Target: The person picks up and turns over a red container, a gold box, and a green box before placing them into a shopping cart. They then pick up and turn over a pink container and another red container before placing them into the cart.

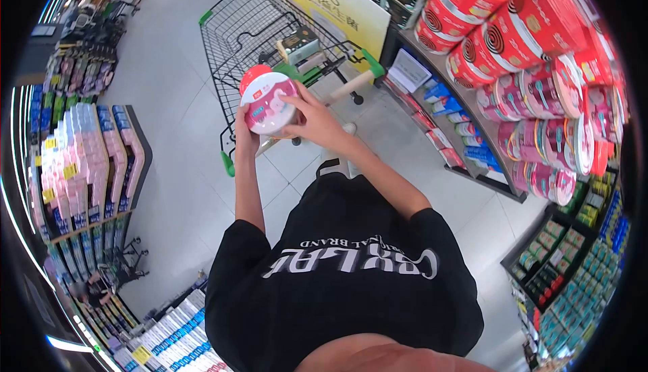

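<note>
Overhead, the head view showed the person holding a round pink-and-white tin point(268, 105) out in front of the chest, both hands clamped on it. The left hand point(244, 129) gripped the tin's near-left edge from below; the right hand point(314, 121) wrapped its right side, fingers point(291, 99) spread over the printed lid. The tin lay between the two hands, touching both, its flat face turned up toward the camera, so its short axis pointed roughly at the head. The right hand covered more of it; neither hand was clearly nearer. A red edge showed just past the tin on its far side; whether this was a second tin or part of the same one could not be told.

Directly beyond the hands stood a wire shopping cart point(246, 24) with green corner guards, its handle end near the tin and some boxed goods in its child seat. To the right of the hands ran a shelf point(459, 82) stacked with similar round red and pink tins point(533, 89). Left of the hands, well apart, stood a display of pink packs point(88, 163). The floor point(175, 190) was pale tile.
</note>
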Demonstrator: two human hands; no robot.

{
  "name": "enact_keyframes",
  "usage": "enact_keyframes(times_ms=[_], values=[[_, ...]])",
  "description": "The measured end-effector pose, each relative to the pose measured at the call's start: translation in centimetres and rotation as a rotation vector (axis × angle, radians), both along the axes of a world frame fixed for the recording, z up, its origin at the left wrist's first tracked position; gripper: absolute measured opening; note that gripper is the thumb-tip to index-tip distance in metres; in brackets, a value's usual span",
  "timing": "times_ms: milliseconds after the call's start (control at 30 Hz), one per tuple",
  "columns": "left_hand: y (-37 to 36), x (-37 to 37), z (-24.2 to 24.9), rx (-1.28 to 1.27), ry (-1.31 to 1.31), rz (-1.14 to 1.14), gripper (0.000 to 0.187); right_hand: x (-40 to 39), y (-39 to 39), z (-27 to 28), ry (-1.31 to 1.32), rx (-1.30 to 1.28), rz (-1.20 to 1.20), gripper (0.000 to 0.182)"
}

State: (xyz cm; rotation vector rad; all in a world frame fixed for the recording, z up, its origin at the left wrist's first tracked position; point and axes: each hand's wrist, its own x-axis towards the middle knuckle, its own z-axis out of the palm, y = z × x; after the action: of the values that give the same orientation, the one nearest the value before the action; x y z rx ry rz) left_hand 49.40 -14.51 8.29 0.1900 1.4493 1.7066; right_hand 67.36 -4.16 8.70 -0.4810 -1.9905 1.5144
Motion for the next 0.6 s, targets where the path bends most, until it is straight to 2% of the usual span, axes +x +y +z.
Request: enact_keyframes(times_ms=[67,100,200,233,333,367,467,567,600], values=[[-0.4,-3.0,-2.4,-0.028,0.018,0.032,0.046,-3.5,-0.1,-0.6,-0.083,0.034,-0.081,0.062],[-0.3,-4.2,-3.4,-0.074,0.078,0.029,0.050,-4.6,0.5,-0.2,-0.115,-0.026,-0.036,0.056],[0.6,-4.9,-3.7,-0.183,0.328,0.067,0.059,-8.1,1.5,-3.5,-0.038,0.000,0.033,0.055],[1.0,-4.8,-3.6,-0.214,0.425,0.083,0.061,-8.3,1.3,-4.0,-0.077,0.144,0.010,0.056],[1.4,-5.9,-7.0,-0.286,0.578,0.283,0.066,-8.1,0.5,-5.8,-0.151,0.174,-0.022,0.059],[1.1,-6.0,-8.5,-0.349,0.735,0.337,0.061,-7.2,0.1,-6.6,-0.292,0.177,-0.038,0.052],[-2.7,-6.7,-11.7,-0.689,0.984,-0.108,0.054,-5.2,0.0,-7.7,-0.515,0.393,-0.008,0.037],[-2.2,-5.4,-10.3,-1.059,1.148,-0.449,0.056,-1.7,1.0,-7.8,-0.565,0.575,-0.091,0.030],[-2.2,-5.3,-10.0,-1.088,1.129,-0.474,0.056,-0.9,1.0,-8.1,-0.487,0.589,-0.125,0.031]])
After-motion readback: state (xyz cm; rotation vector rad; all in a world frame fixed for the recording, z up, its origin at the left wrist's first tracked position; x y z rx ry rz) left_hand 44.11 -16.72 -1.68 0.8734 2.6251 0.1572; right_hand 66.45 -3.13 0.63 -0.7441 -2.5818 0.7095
